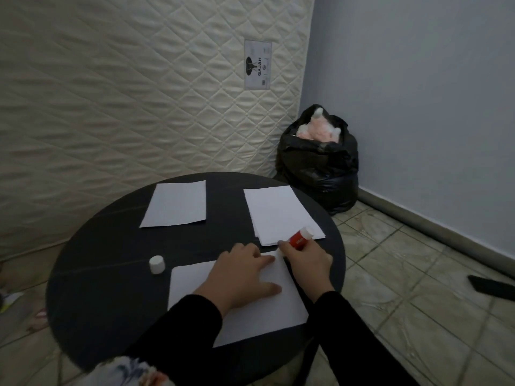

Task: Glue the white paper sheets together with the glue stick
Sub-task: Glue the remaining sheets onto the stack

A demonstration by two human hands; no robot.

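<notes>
A white paper sheet [195,282] lies at the near side of the round black table [106,274]. My left hand [245,271] presses flat on it, fingers spread. My right hand [306,260] grips a red glue stick [298,239] at the sheet's far right corner, its white end pointing up and away. The stick's white cap [157,264] stands on the table left of the sheet. A single white sheet [175,204] lies at the far left of the table. A small stack of white sheets [278,213] lies at the far right.
A quilted mattress [139,93] leans upright behind the table. A black rubbish bag [320,168] with pink and white stuff sits in the corner by the blue wall. Tiled floor [404,288] spreads to the right, with a dark flat object [490,286] on it.
</notes>
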